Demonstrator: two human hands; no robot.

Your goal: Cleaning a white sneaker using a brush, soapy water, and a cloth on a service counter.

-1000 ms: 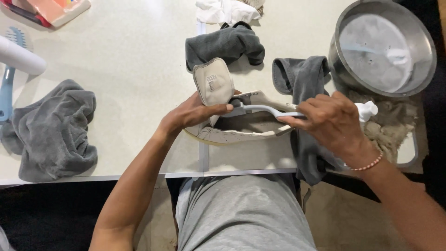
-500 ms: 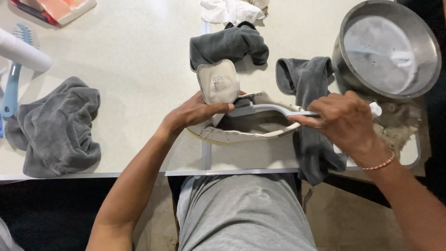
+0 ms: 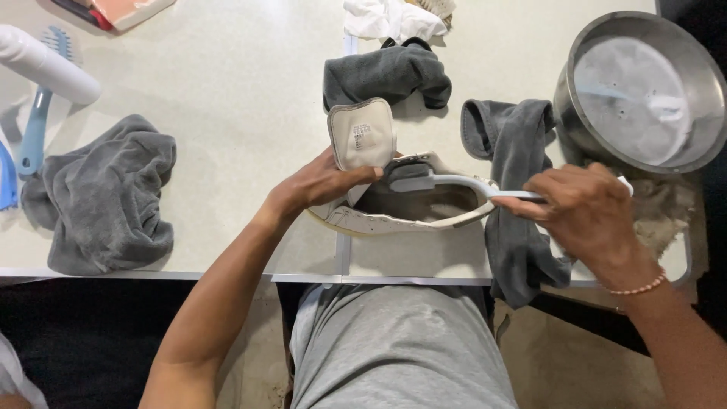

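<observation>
On table — left hand point(image 3: 318, 185) grips shoe point(image 3: 394, 204); right hand point(image 3: 587, 208) clenches brush point(image 3: 454, 182) handle.

A shoe point(image 3: 401, 201) lies mid-counter point(image 3: 227, 83), brush point(image 3: 454, 183) inside it. A towel point(image 3: 106, 193) lies left, another point(image 3: 386, 72) behind, a third point(image 3: 515, 189) right; a bowl point(image 3: 644, 91) sits far right.

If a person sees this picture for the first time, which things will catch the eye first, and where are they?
In the middle, the left hand holds a pale shoe open by its tongue, while the right hand pushes a white brush inside it. At top right stands a steel bowl of cloudy water. Grey cloths lie around, the biggest one at the left.
</observation>
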